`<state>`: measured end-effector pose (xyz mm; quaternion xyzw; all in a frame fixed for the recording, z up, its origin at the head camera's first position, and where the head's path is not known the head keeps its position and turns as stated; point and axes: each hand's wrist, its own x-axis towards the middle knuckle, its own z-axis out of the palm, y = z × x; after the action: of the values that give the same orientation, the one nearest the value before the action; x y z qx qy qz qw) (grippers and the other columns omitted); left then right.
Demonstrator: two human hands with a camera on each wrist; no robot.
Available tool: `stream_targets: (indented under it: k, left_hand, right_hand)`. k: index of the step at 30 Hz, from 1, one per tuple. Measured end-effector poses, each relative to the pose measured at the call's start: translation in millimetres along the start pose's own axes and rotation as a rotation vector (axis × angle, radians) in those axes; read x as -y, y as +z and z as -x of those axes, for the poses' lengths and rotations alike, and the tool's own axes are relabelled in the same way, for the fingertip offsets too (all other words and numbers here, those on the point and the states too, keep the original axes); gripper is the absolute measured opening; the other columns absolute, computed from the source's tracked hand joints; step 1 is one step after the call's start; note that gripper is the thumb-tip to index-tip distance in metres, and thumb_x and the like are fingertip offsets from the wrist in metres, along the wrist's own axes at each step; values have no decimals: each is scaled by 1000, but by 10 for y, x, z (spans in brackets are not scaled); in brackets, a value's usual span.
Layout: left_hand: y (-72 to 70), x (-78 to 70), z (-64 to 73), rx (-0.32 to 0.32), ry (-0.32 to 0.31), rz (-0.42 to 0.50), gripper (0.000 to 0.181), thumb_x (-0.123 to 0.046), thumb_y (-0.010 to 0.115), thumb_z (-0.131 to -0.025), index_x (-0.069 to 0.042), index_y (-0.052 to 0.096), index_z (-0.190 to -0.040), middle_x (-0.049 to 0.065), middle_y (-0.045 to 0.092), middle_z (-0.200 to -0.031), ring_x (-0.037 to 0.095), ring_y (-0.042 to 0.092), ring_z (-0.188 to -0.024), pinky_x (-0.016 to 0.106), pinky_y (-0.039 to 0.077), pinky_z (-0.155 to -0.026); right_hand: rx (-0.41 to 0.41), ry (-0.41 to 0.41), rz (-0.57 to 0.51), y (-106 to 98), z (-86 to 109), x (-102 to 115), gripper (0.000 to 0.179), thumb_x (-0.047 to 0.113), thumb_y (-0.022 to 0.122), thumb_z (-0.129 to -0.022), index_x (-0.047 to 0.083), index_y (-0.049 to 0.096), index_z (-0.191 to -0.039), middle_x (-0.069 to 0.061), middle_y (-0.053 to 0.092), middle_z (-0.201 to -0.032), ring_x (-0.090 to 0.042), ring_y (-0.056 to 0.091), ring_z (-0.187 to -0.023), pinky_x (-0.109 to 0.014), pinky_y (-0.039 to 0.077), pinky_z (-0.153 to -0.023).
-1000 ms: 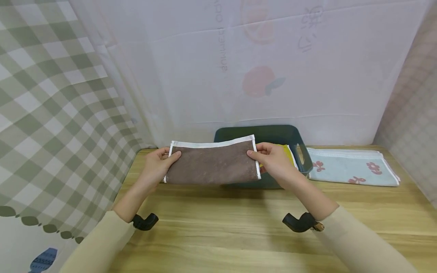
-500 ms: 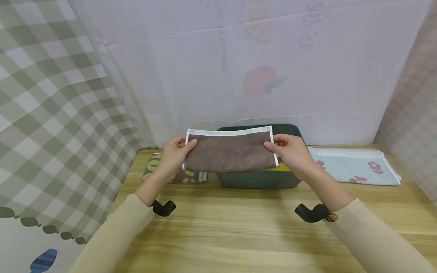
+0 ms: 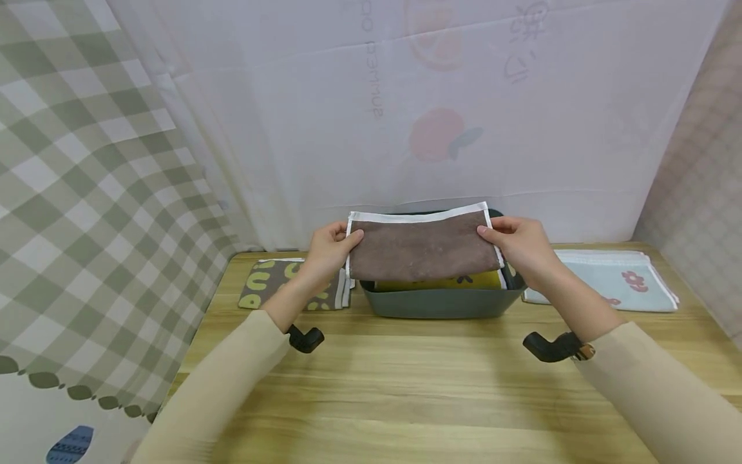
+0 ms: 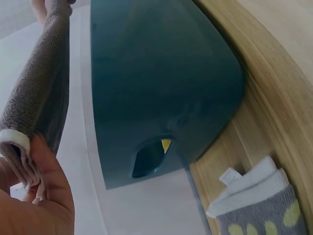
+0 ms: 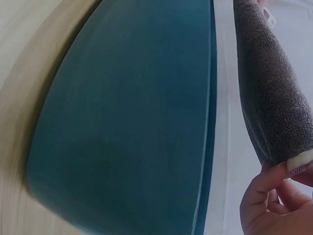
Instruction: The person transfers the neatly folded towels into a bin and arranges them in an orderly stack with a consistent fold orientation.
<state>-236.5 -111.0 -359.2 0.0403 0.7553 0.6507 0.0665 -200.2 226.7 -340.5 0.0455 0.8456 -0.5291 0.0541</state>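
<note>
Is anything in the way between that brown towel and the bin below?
Nothing visible stands between the brown towel and the mouth of the dark green bin; inside, a yellow cloth lies beneath the towel.

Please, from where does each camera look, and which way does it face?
Head: worn on the head, facing forward and down at the brown cloth and green bin; left hand, right hand and sleeves show.
Left wrist: worn there, facing the bin and patterned towel; mainly left hand shows.
Right wrist: worn there, facing the bin; mainly right hand shows.
Both wrist views share the bin and cloth.
</note>
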Motion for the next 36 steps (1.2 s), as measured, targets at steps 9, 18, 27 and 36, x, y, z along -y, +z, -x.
stream_targets:
  k: [9,18,27,36]
  left_hand:
    - [246,29,-99,8,-10,-31,17,-11,60,-107,3,66,-115,15,73,-99,18,69,-82,29,58,-72]
    - [465,67,-184,-28,-12,-92,14,-9,61,-106,4,66,-112,12,71,-90,17,65,-74,27,55,-65]
    - [582,40,-213,-28,-29,-327,17,-5,57,-106,7,65,-114,11,63,-90,17,56,-76,28,48,-64]
    - [683,44,-241,-39,-15,-466,20,-2,55,-103,9,66,-115,9,55,-80,19,49,-69,29,41,-60]
  right_hand:
    - [-25,-3,28,-46,-94,-128,56,35,59,-108,-8,55,-144,-26,58,-136,-39,48,-134,-59,37,-114]
    - [-60,-64,137,-70,-153,-243,51,31,60,-108,-11,61,-136,-29,65,-131,-34,59,-118,-30,50,-85]
    - [-116,-125,335,-95,-216,-275,45,28,62,-106,-11,68,-127,-30,70,-120,-41,63,-110,-44,50,-78]
    - [-140,-183,512,-45,-277,-284,42,26,65,-102,-10,71,-124,-29,72,-116,-51,65,-108,-58,49,-81]
